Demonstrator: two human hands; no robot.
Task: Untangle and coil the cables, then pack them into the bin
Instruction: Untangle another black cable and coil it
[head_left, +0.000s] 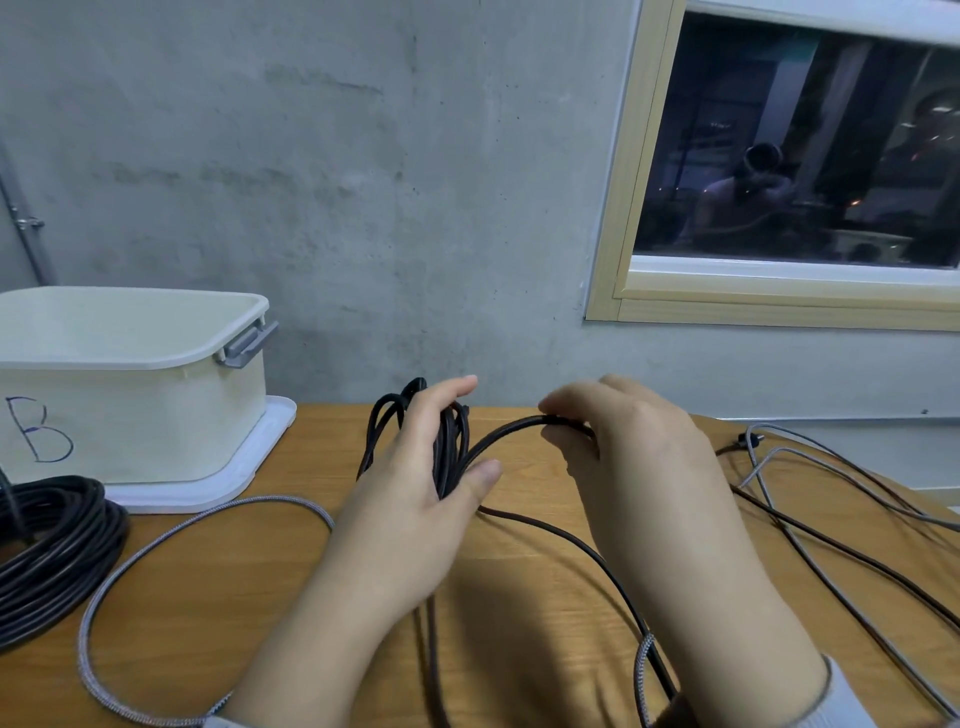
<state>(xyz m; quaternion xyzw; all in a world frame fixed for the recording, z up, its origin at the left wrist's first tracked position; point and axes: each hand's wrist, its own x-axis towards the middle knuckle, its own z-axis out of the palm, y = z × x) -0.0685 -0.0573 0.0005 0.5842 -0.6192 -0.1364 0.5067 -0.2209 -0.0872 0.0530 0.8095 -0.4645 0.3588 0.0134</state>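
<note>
A part-wound black cable (452, 447) is gripped as loops in the left hand (415, 483) and pinched by the right hand (623, 447) above the table (519, 597); a coil (52, 540) lies finished, grey cables (831, 499) remain loose, nothing is seen in the bin (130, 415).

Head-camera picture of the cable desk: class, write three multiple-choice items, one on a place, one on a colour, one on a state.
1. Where does the cream plastic bin marked B stand?
A. far left of the wooden table
B. on the floor
C. under the window

2. What colour is the braided cable looping before the bin?
A. red
B. grey
C. yellow

3. What is the left hand doing?
A. lying flat
B. pointing
C. holding a half-wound thin black cable coil

Key: 1 A, it sits at the table's left end; 2 B, its braid looks grey; 3 C, fingers curl round the loops.
</note>
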